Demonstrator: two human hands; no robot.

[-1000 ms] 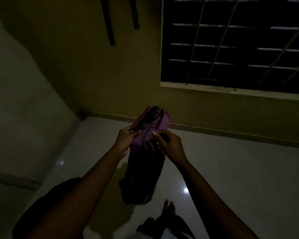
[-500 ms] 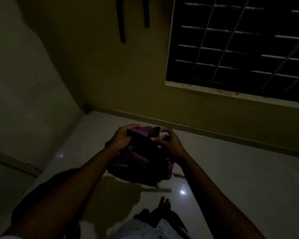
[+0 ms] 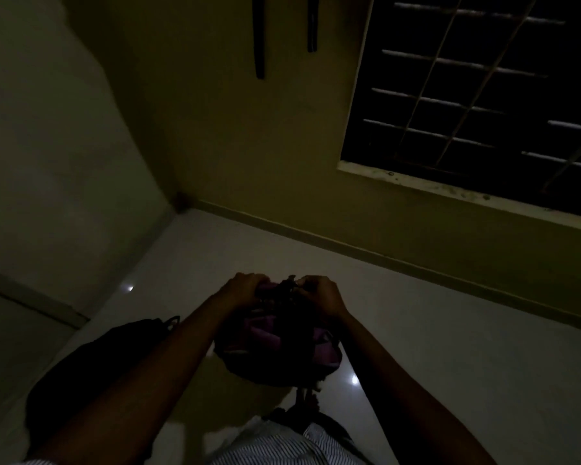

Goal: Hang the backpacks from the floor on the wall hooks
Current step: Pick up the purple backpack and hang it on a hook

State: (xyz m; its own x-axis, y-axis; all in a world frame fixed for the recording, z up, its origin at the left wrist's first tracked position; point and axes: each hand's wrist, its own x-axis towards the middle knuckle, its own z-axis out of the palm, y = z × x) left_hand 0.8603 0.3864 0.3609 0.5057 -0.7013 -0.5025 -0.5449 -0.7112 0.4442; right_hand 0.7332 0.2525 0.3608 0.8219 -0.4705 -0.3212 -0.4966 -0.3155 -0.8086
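A purple backpack (image 3: 265, 333) hangs in the air in front of me, held at its top. My left hand (image 3: 240, 290) grips the top edge on the left side. My right hand (image 3: 322, 295) pinches the dark loop or strap at the top on the right. A second, black backpack (image 3: 91, 374) lies on the floor at the lower left, partly hidden behind my left arm. High on the yellow wall hang two dark straps (image 3: 259, 38); the hooks above them are out of view.
The room is dim. A barred window (image 3: 483, 95) fills the wall at the upper right. A glossy white tiled floor (image 3: 450, 347) runs to the wall skirting. The corner of the room (image 3: 178, 203) lies to the left. My foot (image 3: 307, 401) shows below the bag.
The purple backpack was held stretched out upright; it has since been lowered and gathered closer to me, both hands staying on its top. The view has tilted slightly upward.
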